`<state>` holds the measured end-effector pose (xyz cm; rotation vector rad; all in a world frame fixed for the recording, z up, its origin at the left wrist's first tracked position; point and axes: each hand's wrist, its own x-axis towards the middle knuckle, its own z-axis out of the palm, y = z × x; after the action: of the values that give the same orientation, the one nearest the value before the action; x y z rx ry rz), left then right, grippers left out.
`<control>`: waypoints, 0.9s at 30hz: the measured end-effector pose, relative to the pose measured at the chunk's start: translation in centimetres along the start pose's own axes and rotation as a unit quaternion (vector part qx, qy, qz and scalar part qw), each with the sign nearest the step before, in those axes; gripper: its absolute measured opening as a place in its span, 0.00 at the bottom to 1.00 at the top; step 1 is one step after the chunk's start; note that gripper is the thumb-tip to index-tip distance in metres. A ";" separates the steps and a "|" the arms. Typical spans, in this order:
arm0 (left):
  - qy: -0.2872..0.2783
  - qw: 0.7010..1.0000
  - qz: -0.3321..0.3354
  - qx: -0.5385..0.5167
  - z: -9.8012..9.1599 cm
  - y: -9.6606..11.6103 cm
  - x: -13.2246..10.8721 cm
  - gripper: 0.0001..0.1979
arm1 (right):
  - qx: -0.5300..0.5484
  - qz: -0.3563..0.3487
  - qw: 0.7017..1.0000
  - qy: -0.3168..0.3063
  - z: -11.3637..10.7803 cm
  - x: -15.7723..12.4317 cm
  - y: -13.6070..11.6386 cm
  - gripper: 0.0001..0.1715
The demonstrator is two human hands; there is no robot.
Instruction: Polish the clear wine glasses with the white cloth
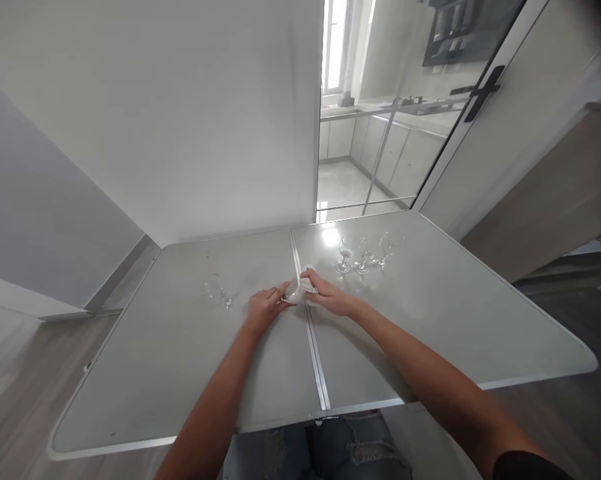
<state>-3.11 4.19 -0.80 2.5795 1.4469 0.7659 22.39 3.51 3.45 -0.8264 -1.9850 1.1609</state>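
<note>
Over the middle seam of the table, my left hand [265,308] grips a clear stemmed glass [292,292] that is tilted on its side, its foot end towards that hand. My right hand [331,296] is closed on a white cloth or tissue [307,283] and presses it against the bowl end of the glass. Fingers and cloth hide part of the bowl. Left of my hands is another clear stemmed glass [225,298]. Three similar glasses stand to the right, the nearest side one being a stemmed glass [343,257].
The pale folding table [410,320] has a metal rim and a central metal seam [316,360]. A white wall [220,120] meets its far edge. Beyond, at the right, a glass door [380,147] with a black handle [484,92] shows a kitchen.
</note>
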 end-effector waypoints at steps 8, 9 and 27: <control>0.055 0.994 -0.017 -0.091 1.0 -0.4 -0.1 0.24 | -0.113 -0.123 0.985 0.031 -0.2 -0.1 0.9 0.08; 0.061 0.993 -0.014 -0.099 1.0 -0.4 0.0 0.23 | -0.077 -0.099 0.991 0.055 0.2 -0.2 0.8 0.07; 0.033 0.998 0.007 -0.043 1.0 0.3 0.3 0.18 | 0.089 0.050 0.991 0.084 0.6 0.4 0.5 0.07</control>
<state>-2.29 4.43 -1.44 2.5258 1.3828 0.9037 21.79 3.71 2.88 -0.9075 -1.6940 1.2604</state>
